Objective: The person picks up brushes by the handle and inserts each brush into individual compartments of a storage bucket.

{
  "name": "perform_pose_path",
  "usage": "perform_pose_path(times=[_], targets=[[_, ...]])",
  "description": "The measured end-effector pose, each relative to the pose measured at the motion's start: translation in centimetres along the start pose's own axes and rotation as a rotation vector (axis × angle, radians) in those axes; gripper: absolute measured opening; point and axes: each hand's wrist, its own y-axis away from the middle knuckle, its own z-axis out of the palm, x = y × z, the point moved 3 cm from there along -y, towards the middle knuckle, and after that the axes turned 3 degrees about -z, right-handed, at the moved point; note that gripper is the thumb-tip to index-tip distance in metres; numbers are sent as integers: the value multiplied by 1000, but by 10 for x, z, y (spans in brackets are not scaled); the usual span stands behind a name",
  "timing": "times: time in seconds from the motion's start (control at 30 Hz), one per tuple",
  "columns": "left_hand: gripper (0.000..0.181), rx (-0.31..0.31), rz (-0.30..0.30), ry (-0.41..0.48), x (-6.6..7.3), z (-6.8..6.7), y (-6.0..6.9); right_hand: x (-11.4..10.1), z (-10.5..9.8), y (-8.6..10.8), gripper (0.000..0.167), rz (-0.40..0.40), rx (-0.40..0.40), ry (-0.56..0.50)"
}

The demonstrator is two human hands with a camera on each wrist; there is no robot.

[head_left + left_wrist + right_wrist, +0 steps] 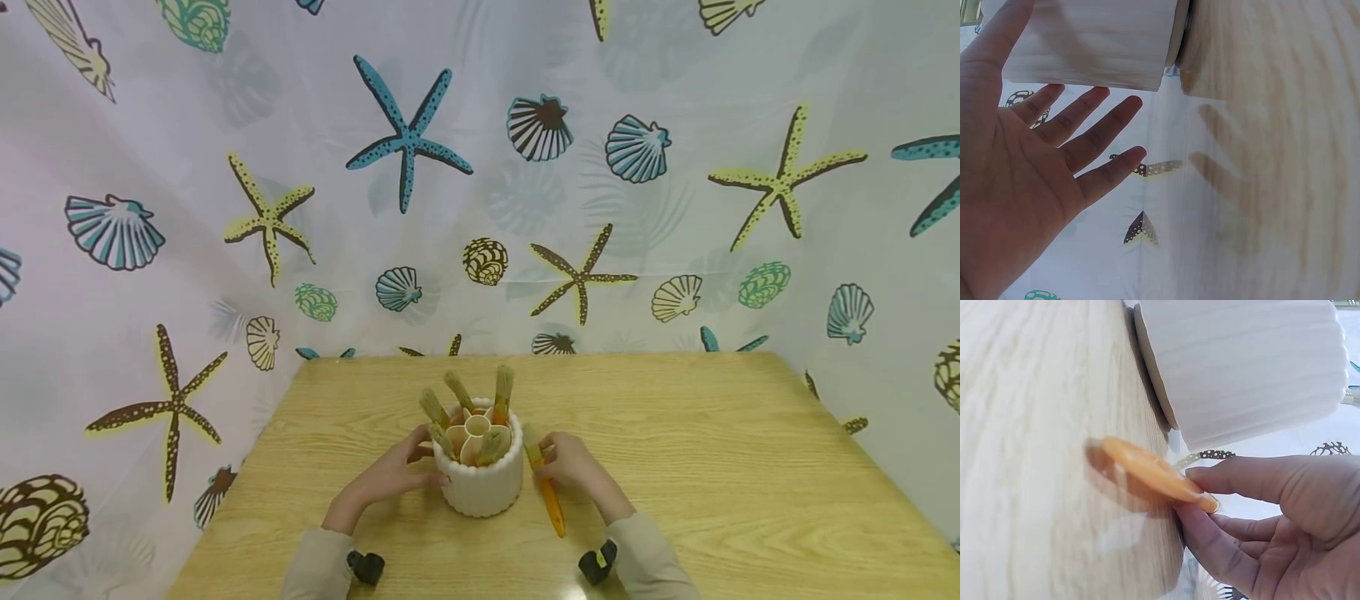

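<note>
A white ribbed round pot (480, 490) with petal-shaped compartments stands upright on the table. Several paintbrushes (504, 392) stand in it, bristles upward. My left hand (393, 473) is at the pot's left side; in the left wrist view its fingers (1100, 140) are spread and nearly straight, some tips at the pot's wall. To the right of the pot, my right hand (576, 462) pinches a paintbrush with an orange handle (551, 507) between thumb and fingers. That brush's bristles point away from me, and its handle end (1125, 456) is close to the tabletop.
The wooden table (720, 467) stretches out on both sides of the pot. A white curtain (465, 50) printed with starfish and shells hangs behind the table and along its sides. Black wrist cameras (367, 567) are on both forearms.
</note>
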Motion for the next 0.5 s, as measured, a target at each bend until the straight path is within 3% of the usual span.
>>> perform_pose_path(times=[0.5], targets=[[78,1,14,-7,3,-1,0,2,-5,-2,42,7,-4,-72]])
